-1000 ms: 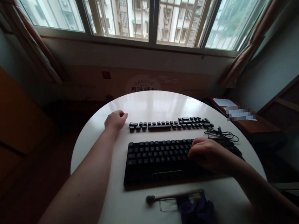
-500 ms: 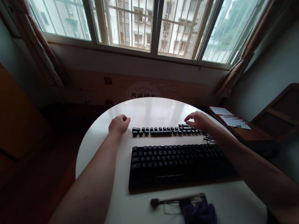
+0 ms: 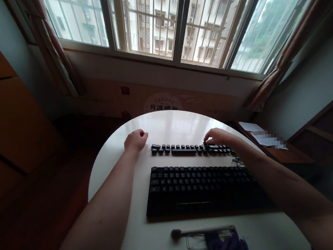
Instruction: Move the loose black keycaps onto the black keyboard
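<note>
A black keyboard (image 3: 202, 186) lies on a round white table (image 3: 166, 125). Behind it runs a row of loose black keycaps (image 3: 183, 149). My left hand (image 3: 135, 140) rests on the table just left of that row, its fingers curled into a loose fist with nothing visible in it. My right hand (image 3: 219, 136) reaches over the right part of the row, fingertips pinched down on the keycaps; whether it holds one is hidden.
A small brush (image 3: 202, 231) and a purple cloth (image 3: 228, 248) lie at the table's near edge. A black cable (image 3: 237, 160) sits by the keyboard's right end. Papers (image 3: 260, 133) lie on a wooden side table at the right. Windows and curtains stand behind.
My right hand left the keyboard's right side and moved back to the loose keycap row, then lowered its fingers onto it. My left hand stayed put.
</note>
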Demonstrator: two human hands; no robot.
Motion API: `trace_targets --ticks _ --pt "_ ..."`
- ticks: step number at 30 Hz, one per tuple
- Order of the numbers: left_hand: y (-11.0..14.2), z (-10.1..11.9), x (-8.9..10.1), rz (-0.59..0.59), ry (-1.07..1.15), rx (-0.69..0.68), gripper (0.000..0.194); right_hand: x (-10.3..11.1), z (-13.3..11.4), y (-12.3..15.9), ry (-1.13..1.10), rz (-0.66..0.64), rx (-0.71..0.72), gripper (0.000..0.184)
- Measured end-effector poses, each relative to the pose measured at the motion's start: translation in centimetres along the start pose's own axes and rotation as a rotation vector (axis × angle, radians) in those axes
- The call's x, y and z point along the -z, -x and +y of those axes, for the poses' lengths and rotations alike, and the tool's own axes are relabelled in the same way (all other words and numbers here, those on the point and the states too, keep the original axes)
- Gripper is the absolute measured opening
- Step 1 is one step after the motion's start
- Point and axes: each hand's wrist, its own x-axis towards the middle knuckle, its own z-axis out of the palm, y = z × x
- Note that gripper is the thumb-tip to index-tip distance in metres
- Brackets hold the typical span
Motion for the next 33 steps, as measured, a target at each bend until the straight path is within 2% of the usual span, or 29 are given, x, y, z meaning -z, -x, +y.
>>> trace_targets --ticks 7,12,20,25,29,33 --pt "0.1 0.0 0.1 -0.005 -0.005 -0.007 0.028 -0.3 -1.3 -1.6 0.022 -0.026 0.002 0.020" --pt "0.0 0.1 0.1 -0.011 -0.012 -0.004 0.028 -0.5 -2.5 -1.9 0.076 -0.030 0.014 0.026" --pt "0.1 0.1 0.2 -0.023 -0.031 -0.006 0.029 0.0 -3.4 -3.2 0.118 -0.039 -0.021 0.027" --pt "0.1 0.1 0.1 -0.024 -0.036 -0.012 0.028 0.4 -4.5 -3.5 0.084 0.000 -0.028 0.028" --pt "0.1 0.2 0.1 -0.022 -0.043 -0.013 0.027 1.7 -5.2 -1.4 0.004 0.117 -0.016 0.019" --pt "0.0 0.2 0.1 -0.025 -0.047 -0.007 0.027 3.2 -5.1 4.9 -0.106 0.240 0.029 0.025"
